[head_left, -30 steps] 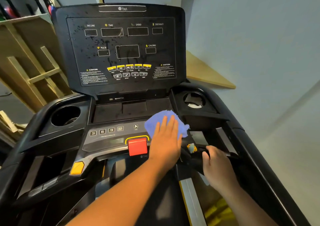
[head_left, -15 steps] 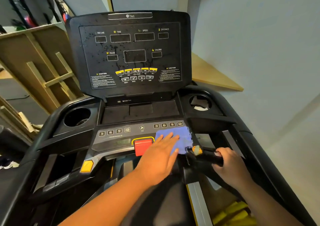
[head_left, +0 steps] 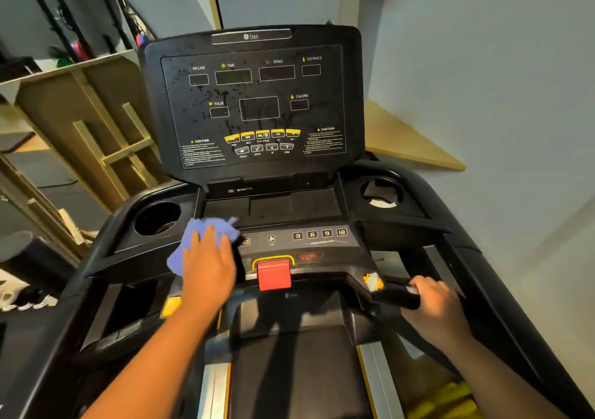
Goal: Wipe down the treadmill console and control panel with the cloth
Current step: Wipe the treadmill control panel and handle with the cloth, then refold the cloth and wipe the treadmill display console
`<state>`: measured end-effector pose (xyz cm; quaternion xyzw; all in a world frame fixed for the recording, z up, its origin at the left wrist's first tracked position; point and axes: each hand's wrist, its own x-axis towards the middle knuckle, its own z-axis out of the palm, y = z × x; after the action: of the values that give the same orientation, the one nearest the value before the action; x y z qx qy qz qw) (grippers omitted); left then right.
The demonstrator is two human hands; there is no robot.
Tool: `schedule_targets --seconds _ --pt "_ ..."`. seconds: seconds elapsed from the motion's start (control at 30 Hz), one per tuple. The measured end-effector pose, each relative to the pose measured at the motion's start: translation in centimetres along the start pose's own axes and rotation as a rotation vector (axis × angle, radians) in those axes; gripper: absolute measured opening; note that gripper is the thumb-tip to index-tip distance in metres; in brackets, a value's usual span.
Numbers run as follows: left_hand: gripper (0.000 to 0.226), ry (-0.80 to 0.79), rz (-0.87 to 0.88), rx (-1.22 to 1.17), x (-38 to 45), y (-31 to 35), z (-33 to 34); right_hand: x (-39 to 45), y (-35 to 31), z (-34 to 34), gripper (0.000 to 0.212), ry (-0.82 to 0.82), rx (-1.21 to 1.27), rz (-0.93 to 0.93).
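The black treadmill console [head_left: 254,103] stands upright ahead, its display face speckled with droplets. Below it lies the grey control panel [head_left: 322,241] with number keys and a red stop button [head_left: 274,274]. My left hand [head_left: 209,264] presses flat on a blue cloth [head_left: 206,228] at the panel's left end, covering the left number keys. My right hand [head_left: 434,309] is wrapped around the black right handlebar grip [head_left: 396,296].
Cup holders sit at the left [head_left: 157,217] and right [head_left: 381,193] of the console. A wooden frame [head_left: 106,135] leans at the left, a pale wall [head_left: 483,80] runs close on the right. The treadmill belt [head_left: 296,370] lies below.
My left hand has slid the cloth from the right side of the control panel across to its left end. The right hand stays on the handlebar grip. The view has shifted.
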<state>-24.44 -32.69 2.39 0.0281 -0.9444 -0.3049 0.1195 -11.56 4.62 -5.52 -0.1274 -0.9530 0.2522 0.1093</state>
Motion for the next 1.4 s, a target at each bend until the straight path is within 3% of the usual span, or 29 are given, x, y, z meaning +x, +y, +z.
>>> schedule_targets --seconds 0.1,0.23,0.43,0.53,0.6,0.7,0.83,0.9,0.93,1.03,1.13,1.27,1.4 --pt "0.057 -0.061 0.002 0.244 -1.4 1.7 4.2 0.0 -0.2 -0.1 0.015 -0.049 0.011 0.032" --pt "0.075 -0.178 0.253 0.351 -4.4 7.0 7.6 0.1 -0.5 -0.1 0.018 -0.097 -0.047 0.079" --pt "0.062 -0.401 0.694 0.464 -6.5 11.2 10.8 0.2 -1.0 -0.2 0.022 -0.086 -0.121 0.100" --pt "0.057 -0.536 0.877 0.293 -6.5 10.9 9.1 0.0 -1.3 -0.4 0.022 -0.110 -0.144 0.124" --pt "0.053 -0.656 0.819 0.085 -7.0 10.5 7.2 0.3 -1.3 -1.1 0.028 -0.206 -0.141 0.135" --pt "0.045 -0.794 0.582 -0.253 -7.8 9.9 4.1 1.2 -2.3 -3.4 0.046 -0.424 -0.008 0.268" --pt "0.029 -0.884 0.037 -0.827 -6.8 10.1 -0.7 1.6 -8.9 -6.2 0.036 -0.138 0.608 0.218" --pt "0.027 -0.938 -0.179 -1.037 -6.0 9.6 -2.4 1.6 -13.5 -6.6 0.059 -0.279 0.985 0.186" --pt "0.029 -0.969 -0.253 -1.121 -5.8 9.4 -3.2 1.4 -15.5 -6.6 0.056 -0.401 1.097 0.169" --pt "0.040 -1.050 -0.354 -1.248 -4.8 8.4 -5.1 1.4 -20.5 -6.6 0.048 -0.715 1.176 0.119" --pt "0.042 -1.042 -0.393 -1.214 -3.1 7.2 -6.9 2.3 -22.8 -6.1 0.061 -0.827 1.057 0.158" --pt "0.052 -1.018 -0.426 -1.226 -0.4 4.9 -8.5 3.0 -24.9 -4.7 0.033 -0.772 0.917 0.199" --pt "0.061 -0.954 -0.423 -1.307 1.6 3.4 -9.2 4.0 -26.0 -3.2 0.030 -0.499 1.096 0.392"
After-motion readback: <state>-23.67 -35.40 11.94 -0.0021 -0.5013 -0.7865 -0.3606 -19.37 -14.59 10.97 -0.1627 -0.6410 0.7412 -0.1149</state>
